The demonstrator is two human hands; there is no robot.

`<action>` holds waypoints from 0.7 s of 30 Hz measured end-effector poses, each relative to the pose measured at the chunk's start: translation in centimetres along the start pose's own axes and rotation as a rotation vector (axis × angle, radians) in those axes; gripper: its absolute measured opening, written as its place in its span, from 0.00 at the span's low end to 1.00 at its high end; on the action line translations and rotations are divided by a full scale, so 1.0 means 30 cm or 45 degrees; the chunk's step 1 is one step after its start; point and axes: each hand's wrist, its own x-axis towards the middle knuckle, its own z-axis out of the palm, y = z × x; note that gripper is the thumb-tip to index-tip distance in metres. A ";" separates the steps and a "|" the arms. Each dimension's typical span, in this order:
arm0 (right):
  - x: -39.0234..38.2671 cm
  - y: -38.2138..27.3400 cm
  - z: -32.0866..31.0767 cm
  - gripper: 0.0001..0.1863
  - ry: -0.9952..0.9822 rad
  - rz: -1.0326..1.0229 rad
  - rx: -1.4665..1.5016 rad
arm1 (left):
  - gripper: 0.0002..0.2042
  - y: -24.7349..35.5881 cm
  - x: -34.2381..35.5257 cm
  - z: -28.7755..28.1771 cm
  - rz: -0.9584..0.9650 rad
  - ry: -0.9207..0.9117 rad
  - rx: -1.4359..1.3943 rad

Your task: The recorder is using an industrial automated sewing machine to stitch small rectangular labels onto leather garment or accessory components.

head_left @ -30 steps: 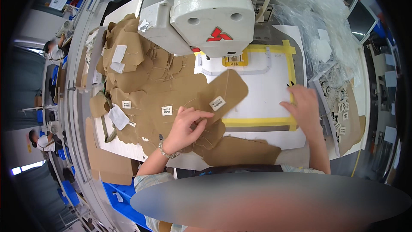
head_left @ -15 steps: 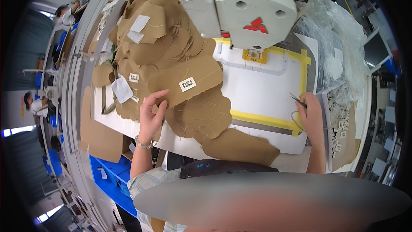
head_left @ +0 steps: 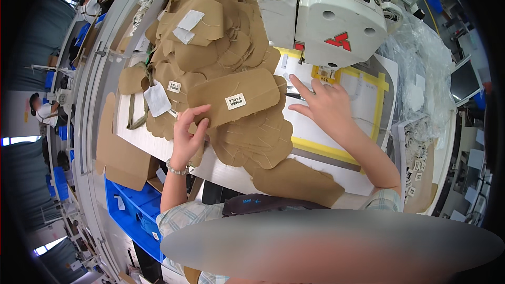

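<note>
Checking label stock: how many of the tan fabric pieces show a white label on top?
4: on the piece in the left hand, one left of it, two atop the heap. Others may be buried.

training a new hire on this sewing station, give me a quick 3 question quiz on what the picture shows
1. True or false: the left hand grips the edge of a tan fabric piece that bears a small white label.
2. Where does the right hand rest?
A. on the blue bin
B. on the white template with yellow tape, just below the sewing machine head
C. on the plastic sheeting
3. Fill in: the tan pieces lie in a heap to the ____ of the machine head.

Key: 1 true; 2 B; 3 left
</note>
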 end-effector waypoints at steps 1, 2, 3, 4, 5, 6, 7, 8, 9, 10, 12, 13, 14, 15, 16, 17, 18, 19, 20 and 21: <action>0.012 -0.004 0.015 0.28 0.003 0.009 -0.066 | 0.15 0.002 0.005 -0.002 0.002 -0.002 -0.002; 0.019 -0.004 0.032 0.28 0.006 0.013 -0.131 | 0.15 0.004 0.007 -0.004 0.031 -0.001 0.023; 0.023 -0.003 0.048 0.28 0.005 0.012 -0.131 | 0.15 0.005 0.009 -0.006 0.061 -0.001 0.048; 0.025 -0.001 0.065 0.27 0.008 -0.001 -0.142 | 0.15 0.002 0.011 -0.006 0.060 0.000 0.045; 0.027 0.000 0.077 0.25 0.011 -0.016 -0.150 | 0.15 0.000 0.012 -0.007 0.061 -0.003 0.044; 0.033 0.000 0.086 0.25 0.009 -0.018 -0.150 | 0.15 -0.001 0.013 -0.007 0.062 -0.006 0.042; 0.040 -0.002 0.092 0.24 0.009 -0.043 -0.180 | 0.15 -0.002 0.014 -0.008 0.060 -0.005 0.040; 0.044 -0.003 0.098 0.23 0.008 -0.067 -0.211 | 0.15 -0.005 0.017 -0.009 0.073 -0.009 0.043; 0.044 -0.001 0.105 0.23 0.006 -0.065 -0.213 | 0.15 -0.007 0.020 -0.009 0.086 -0.014 0.046; 0.043 0.000 0.110 0.21 -0.020 -0.075 -0.237 | 0.15 -0.009 0.022 -0.009 0.087 -0.017 0.043; 0.042 0.001 0.109 0.20 -0.042 -0.085 -0.258 | 0.17 -0.011 0.023 -0.018 0.152 -0.006 0.164; 0.036 0.006 0.099 0.20 -0.013 -0.073 -0.232 | 0.17 -0.012 0.028 -0.021 0.154 -0.008 0.164; 0.029 0.011 0.090 0.19 0.015 -0.065 -0.207 | 0.18 -0.016 0.037 -0.024 0.120 0.034 0.123; 0.019 0.017 0.079 0.19 0.014 -0.065 -0.207 | 0.20 -0.018 0.045 -0.027 0.086 0.074 0.080; 0.004 0.025 0.064 0.19 0.058 -0.033 -0.182 | 0.20 -0.006 0.055 -0.038 0.085 0.073 0.079; -0.014 0.036 0.053 0.19 0.099 0.000 -0.157 | 0.24 0.017 0.072 -0.054 0.064 0.011 0.387; -0.032 0.048 0.038 0.19 0.096 -0.001 -0.155 | 0.27 0.038 0.086 -0.068 0.040 -0.047 0.697; -0.054 0.061 0.023 0.20 0.098 0.044 -0.145 | 0.27 0.045 0.098 -0.068 0.036 -0.051 0.696; -0.075 0.075 0.007 0.21 0.101 0.088 -0.133 | 0.30 0.053 0.112 -0.062 0.118 0.027 0.748; -0.102 0.083 -0.021 0.21 0.090 0.094 -0.130 | 0.32 0.061 0.122 -0.053 0.202 0.097 0.793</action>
